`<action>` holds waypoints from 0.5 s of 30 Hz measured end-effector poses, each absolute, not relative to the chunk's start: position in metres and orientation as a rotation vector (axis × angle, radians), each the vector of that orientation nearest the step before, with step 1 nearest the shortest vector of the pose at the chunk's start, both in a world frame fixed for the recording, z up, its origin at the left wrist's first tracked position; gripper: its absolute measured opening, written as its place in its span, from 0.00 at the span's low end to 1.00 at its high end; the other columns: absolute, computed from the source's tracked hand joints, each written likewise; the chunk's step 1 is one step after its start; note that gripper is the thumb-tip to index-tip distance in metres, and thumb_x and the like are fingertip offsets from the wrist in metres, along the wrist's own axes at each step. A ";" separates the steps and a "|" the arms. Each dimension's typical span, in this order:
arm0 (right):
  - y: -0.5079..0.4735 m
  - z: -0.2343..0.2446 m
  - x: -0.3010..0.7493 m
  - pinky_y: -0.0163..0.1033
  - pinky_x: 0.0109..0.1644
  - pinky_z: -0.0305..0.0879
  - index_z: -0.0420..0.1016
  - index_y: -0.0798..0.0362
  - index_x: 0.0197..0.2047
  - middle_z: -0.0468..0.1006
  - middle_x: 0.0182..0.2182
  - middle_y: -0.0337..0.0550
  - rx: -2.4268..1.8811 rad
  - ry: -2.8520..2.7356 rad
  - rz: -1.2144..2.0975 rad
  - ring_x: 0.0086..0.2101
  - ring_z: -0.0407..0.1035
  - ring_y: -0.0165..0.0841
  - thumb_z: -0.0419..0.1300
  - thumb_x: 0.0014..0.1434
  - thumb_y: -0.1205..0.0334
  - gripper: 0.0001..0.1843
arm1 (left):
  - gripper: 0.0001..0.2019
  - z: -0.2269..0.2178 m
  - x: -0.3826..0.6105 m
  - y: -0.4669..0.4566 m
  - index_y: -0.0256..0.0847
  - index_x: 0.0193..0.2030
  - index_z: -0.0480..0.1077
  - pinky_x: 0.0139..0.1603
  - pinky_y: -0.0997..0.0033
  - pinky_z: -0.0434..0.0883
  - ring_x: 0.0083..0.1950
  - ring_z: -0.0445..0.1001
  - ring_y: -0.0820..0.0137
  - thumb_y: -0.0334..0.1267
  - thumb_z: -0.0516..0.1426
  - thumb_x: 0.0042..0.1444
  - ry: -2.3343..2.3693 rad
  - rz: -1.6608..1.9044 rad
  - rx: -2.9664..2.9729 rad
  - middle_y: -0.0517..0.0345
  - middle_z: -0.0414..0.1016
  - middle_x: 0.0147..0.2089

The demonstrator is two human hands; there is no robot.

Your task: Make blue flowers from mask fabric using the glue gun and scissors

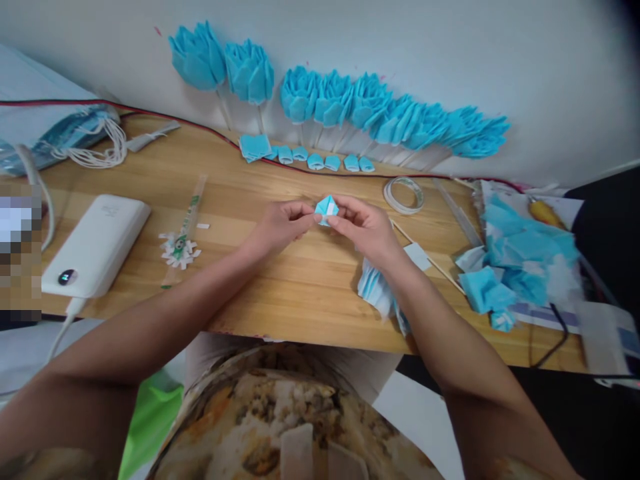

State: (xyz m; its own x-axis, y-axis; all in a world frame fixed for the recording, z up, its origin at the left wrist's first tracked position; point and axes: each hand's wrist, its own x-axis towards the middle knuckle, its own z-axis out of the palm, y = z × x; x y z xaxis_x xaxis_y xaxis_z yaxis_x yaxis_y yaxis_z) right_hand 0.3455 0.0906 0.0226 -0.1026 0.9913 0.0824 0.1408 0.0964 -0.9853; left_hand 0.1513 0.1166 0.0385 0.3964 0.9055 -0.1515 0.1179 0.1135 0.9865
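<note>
A small folded blue petal piece with a white strip on its face is held above the middle of the wooden table. My left hand pinches its left edge between thumb and fingers. On the other side, my right hand grips it, the thumb across the lower right corner. Behind my hands lies a row of small folded blue pieces beside a stack of flat blue squares. Partly under my right forearm sits a pile of blue and white sheets.
Several blue fabric flowers on sticks lean against the wall. To the left are a white power bank and a tape strip with a cluster of white bits. A tape roll and bagged blue pieces lie right.
</note>
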 end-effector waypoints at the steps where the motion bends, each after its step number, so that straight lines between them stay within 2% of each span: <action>1: 0.091 0.022 0.345 0.38 0.37 0.70 0.83 0.47 0.50 0.75 0.31 0.37 -1.209 -1.437 1.124 0.31 0.67 0.29 0.72 0.54 0.49 0.21 | 0.10 0.038 0.151 0.117 0.37 0.27 0.71 0.26 0.77 0.55 0.23 0.58 0.79 0.40 0.62 0.56 1.007 0.750 1.346 0.66 0.63 0.20; 7: 0.096 0.023 0.347 0.37 0.34 0.70 0.83 0.48 0.44 0.74 0.29 0.36 -1.222 -1.301 1.101 0.30 0.66 0.29 0.72 0.51 0.49 0.19 | 0.09 0.033 0.149 0.121 0.37 0.31 0.74 0.26 0.78 0.58 0.23 0.60 0.79 0.41 0.64 0.54 0.959 0.708 1.360 0.66 0.65 0.21; 12: 0.101 0.026 0.351 0.36 0.33 0.71 0.82 0.49 0.39 0.73 0.25 0.33 -1.183 -1.213 1.114 0.26 0.64 0.26 0.74 0.50 0.51 0.15 | 0.09 0.031 0.152 0.125 0.37 0.26 0.71 0.25 0.78 0.58 0.22 0.60 0.79 0.36 0.63 0.55 1.059 0.795 1.348 0.66 0.66 0.20; 15: 0.102 0.028 0.353 0.34 0.31 0.70 0.83 0.47 0.39 0.72 0.25 0.32 -1.168 -1.166 1.127 0.25 0.64 0.26 0.74 0.49 0.51 0.15 | 0.10 0.050 0.145 0.128 0.38 0.25 0.72 0.26 0.76 0.59 0.22 0.62 0.78 0.35 0.63 0.56 1.096 0.845 1.431 0.65 0.66 0.20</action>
